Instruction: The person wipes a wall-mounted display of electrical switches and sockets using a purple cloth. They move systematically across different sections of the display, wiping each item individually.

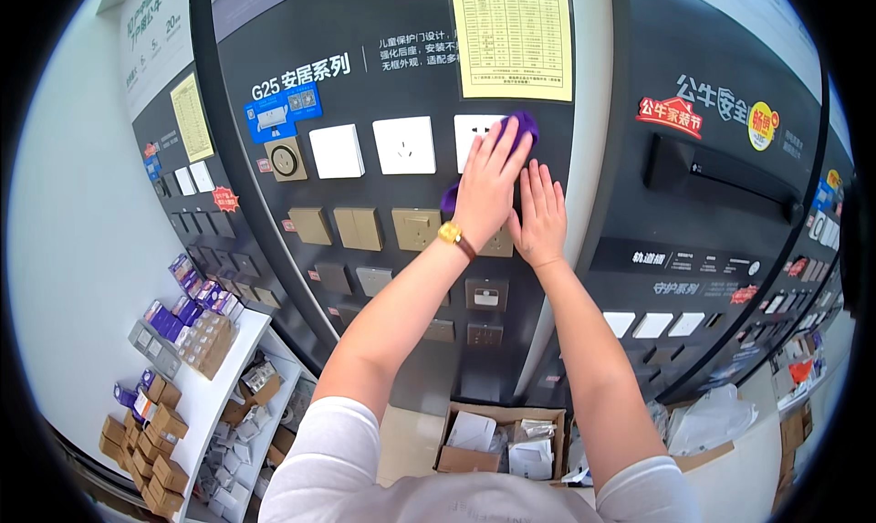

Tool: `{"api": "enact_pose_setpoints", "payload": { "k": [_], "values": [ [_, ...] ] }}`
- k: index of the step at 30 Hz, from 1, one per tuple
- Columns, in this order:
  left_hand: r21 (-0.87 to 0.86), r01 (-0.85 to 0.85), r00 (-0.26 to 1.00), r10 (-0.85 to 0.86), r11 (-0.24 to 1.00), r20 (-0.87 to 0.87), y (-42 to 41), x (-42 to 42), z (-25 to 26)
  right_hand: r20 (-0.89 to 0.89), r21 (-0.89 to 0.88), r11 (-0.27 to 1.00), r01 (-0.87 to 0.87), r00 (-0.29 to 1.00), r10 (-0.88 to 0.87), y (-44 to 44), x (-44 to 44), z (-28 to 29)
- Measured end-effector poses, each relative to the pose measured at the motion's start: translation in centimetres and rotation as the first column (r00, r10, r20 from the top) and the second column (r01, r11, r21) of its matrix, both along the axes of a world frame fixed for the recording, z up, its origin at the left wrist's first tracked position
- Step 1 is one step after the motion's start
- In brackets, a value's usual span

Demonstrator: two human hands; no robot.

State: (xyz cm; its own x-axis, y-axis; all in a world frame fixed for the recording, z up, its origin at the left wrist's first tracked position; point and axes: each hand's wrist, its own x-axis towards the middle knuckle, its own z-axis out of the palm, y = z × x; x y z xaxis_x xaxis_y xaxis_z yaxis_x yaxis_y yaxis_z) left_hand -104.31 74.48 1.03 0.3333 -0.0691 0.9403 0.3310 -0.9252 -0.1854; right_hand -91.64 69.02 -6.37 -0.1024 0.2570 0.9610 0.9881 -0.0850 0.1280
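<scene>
My left hand, with a gold-faced watch at the wrist, presses a purple cloth against a white wall socket on a dark display panel. The cloth sticks out past the fingertips and below the palm; the rest is hidden under the hand. Just to its right, my right hand lies flat on the panel, holding nothing. A white socket and a blank white plate sit left in the same row. Gold-coloured switch plates form the row below, one partly covered by my hands.
A yellow printed sheet hangs above my hands. Below stands an open cardboard box of packaged items. To the left, a white shelf unit bears cartons. A black bar-shaped fixture juts from the panel at right.
</scene>
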Motion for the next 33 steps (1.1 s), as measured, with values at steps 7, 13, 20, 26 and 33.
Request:
{"api": "enact_pose_setpoints", "payload": {
  "k": [7, 13, 20, 26, 33],
  "values": [
    [-0.164, -0.038, 0.965, 0.079, 0.986, 0.249, 1.6, -1.5, -1.4, -0.002, 0.003, 1.000, -0.020, 1.000, 0.020, -0.2, 0.0, -0.2],
    [0.008, -0.087, 0.991, 0.086, 0.996, 0.107, 0.6, 1.5, 0.7, 0.004, -0.003, 0.998, -0.055, 0.998, 0.055, -0.2, 0.1, -0.1],
    [-0.033, -0.112, 0.990, 0.114, 0.993, 0.080, 1.6, -1.3, -2.3, 0.008, -0.003, 0.999, -0.046, 0.999, 0.046, -0.1, 0.3, -0.2],
    [-0.040, -0.008, 0.981, 0.015, 0.999, 0.191, 0.9, 0.5, 0.5, 0.022, -0.010, 1.000, -0.021, 1.000, 0.021, -0.2, 0.1, -0.3],
    [-0.022, -0.078, 0.995, 0.077, 0.997, -0.060, 1.2, -2.0, -3.0, 0.013, 0.025, 0.999, -0.037, 0.999, 0.036, 0.3, 0.3, -0.2]
  ]
}}
